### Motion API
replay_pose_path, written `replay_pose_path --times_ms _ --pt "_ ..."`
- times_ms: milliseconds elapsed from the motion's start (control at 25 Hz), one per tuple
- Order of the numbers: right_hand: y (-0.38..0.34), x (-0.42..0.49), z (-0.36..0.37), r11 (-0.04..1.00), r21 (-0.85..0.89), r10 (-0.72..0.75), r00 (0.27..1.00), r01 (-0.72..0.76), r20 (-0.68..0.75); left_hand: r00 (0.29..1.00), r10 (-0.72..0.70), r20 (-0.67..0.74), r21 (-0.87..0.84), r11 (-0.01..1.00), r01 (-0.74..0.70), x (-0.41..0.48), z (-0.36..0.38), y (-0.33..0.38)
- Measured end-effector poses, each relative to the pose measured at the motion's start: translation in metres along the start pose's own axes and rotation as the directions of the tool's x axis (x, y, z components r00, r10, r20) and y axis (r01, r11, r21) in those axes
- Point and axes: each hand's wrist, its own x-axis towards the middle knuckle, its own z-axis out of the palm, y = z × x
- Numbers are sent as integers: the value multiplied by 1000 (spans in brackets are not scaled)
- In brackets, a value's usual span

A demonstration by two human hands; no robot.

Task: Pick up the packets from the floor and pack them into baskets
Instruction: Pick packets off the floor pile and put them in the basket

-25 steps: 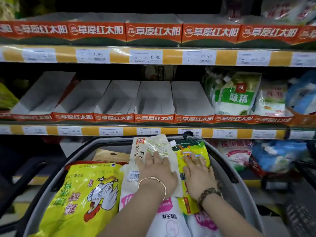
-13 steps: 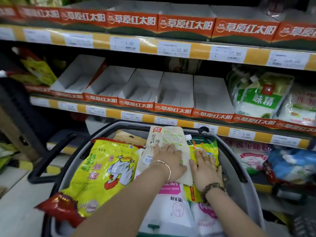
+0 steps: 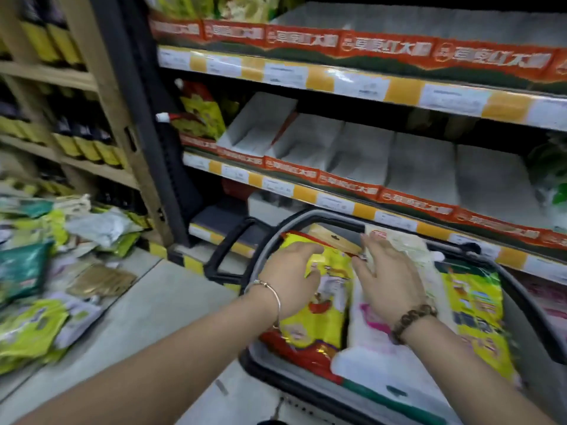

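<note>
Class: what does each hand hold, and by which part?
The left hand seems to grip the yellow chicken-print plastic packet near its upper left edge; the right hand, fingers straight, holds nothing.

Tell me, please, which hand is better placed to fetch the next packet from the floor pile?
Left, probably. The left hand sits by the basket's left rim, the side where the pile of packets lies on the floor; the right hand is spread over a white packet, farther away.
</note>
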Motion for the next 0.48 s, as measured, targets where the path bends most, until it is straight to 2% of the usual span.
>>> replay_pose_path --times_ms 120,280,360,480 --pt "-93 15 32 973 63 -228 972 224 56 983 -106 -153 -13 994 105 -37 -57 -54" --pt "-208 12 83 904 112 -424 899 413 111 914 -303 -270 11 948 318 -110 -114 -142" --pt "-261 0 115 857 148 -513 846 494 143 846 -410 -342 -2 900 435 -153 -131 -190" --pt "-323 -29 171 803 221 -594 768 553 238 701 -570 -429 -89 799 595 -223 -139 -247"
